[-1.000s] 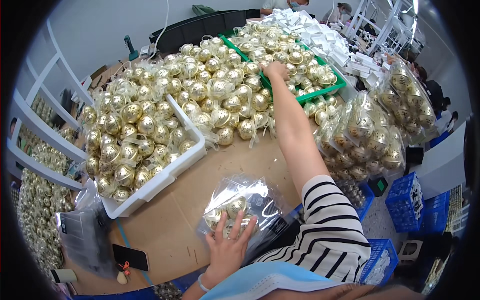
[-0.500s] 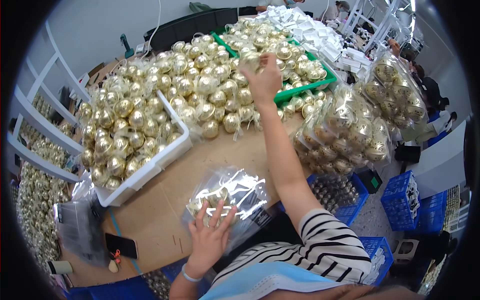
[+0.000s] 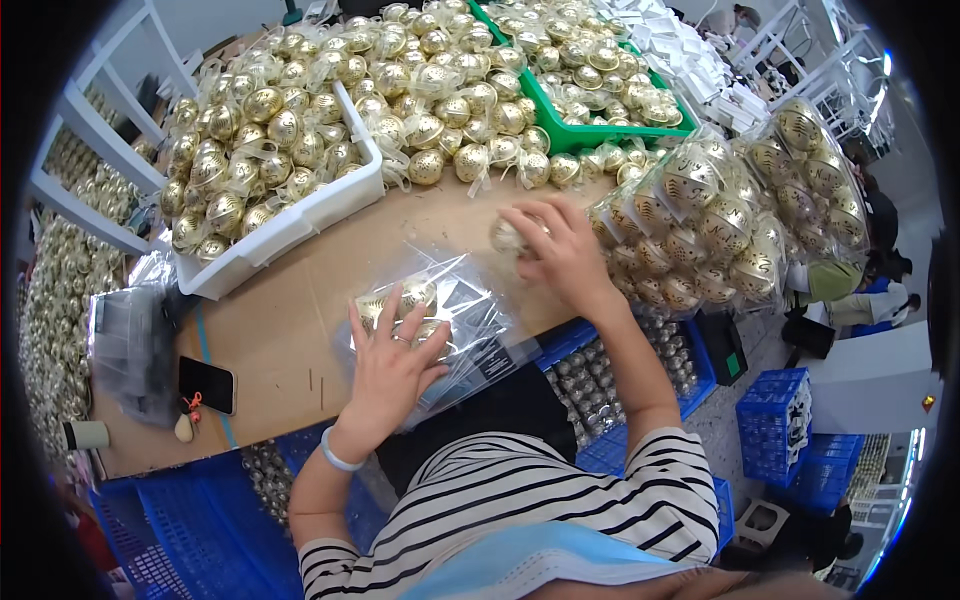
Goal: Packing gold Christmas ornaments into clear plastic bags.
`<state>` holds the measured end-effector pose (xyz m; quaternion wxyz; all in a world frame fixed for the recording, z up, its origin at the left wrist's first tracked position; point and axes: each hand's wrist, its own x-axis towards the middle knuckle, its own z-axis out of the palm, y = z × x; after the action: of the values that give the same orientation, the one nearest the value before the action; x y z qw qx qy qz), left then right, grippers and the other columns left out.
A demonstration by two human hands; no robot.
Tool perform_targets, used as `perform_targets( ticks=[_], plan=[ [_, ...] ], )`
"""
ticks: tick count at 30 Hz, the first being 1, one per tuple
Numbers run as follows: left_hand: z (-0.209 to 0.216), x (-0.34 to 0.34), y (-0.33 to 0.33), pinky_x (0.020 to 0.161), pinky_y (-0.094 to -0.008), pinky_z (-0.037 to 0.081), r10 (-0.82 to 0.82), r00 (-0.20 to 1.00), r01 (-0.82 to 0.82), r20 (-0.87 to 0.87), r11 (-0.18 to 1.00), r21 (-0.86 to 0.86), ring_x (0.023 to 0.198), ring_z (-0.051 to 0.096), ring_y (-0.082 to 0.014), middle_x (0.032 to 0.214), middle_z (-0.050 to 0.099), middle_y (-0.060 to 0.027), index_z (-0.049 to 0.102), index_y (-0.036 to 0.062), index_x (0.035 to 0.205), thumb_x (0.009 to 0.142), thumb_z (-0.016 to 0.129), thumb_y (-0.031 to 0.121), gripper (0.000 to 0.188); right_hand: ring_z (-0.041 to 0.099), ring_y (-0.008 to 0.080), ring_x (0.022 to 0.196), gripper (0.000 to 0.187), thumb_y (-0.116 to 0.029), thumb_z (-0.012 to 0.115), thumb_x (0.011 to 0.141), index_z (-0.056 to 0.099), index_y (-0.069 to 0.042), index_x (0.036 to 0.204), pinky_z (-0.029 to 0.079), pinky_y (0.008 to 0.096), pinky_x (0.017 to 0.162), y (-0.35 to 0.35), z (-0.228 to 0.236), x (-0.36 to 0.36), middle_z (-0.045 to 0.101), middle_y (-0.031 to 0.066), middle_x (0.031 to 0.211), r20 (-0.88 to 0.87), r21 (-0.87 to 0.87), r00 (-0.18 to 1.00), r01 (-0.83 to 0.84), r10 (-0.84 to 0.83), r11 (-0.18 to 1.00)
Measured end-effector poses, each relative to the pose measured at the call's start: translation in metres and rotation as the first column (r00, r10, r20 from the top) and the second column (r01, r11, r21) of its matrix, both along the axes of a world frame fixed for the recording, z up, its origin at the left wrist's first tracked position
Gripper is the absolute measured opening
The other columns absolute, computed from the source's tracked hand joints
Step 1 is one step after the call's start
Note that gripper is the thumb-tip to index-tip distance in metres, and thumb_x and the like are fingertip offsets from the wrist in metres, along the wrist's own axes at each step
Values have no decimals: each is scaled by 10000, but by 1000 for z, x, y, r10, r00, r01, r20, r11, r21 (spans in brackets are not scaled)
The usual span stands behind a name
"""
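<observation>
My left hand point(image 3: 392, 352) lies flat with fingers spread on a clear plastic bag point(image 3: 462, 300) that holds a few gold ball ornaments point(image 3: 412, 294), on the brown tabletop point(image 3: 290, 330). My right hand point(image 3: 556, 250) is curled around one wrapped gold ball ornament point(image 3: 508, 236), just right of the bag's open end. A large heap of the same gold balls point(image 3: 440, 110) covers the table beyond both hands.
A white bin point(image 3: 290, 220) full of gold balls stands at the back left, a green tray point(image 3: 590, 130) of them at the back. Filled clear bags point(image 3: 700, 230) stand right of my right hand. A phone point(image 3: 206, 384) lies at the table's left. Blue crates point(image 3: 790, 430) sit below.
My right hand has come back from the far heap by the green tray toward the bag, now with a gold ball in it. My left hand stayed on the bag.
</observation>
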<state>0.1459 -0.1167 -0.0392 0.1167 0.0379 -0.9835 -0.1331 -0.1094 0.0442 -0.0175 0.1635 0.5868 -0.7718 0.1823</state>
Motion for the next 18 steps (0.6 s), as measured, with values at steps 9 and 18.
perform_targets(
  ticks=[9,18],
  plan=[
    [-1,-7,-6,1149,-743,179,-34,999,33,-22,999,-11,1454,282,-470,1260,521,-131,639,177,1268,735,831,343,590,507,414,1254,747,-106,698,891,310,-9,1522,417,453,1064,81,-69,40,383,258,1539,324,7,941,100,-97,995],
    [4,-11,-4,1174,-689,179,-29,999,29,-21,1000,0,1458,316,-419,1251,534,-130,524,219,1467,756,833,325,782,359,429,1347,748,-144,799,825,441,-90,1479,310,465,1143,55,-57,29,346,234,1498,480,25,877,-29,13,999]
  ],
)
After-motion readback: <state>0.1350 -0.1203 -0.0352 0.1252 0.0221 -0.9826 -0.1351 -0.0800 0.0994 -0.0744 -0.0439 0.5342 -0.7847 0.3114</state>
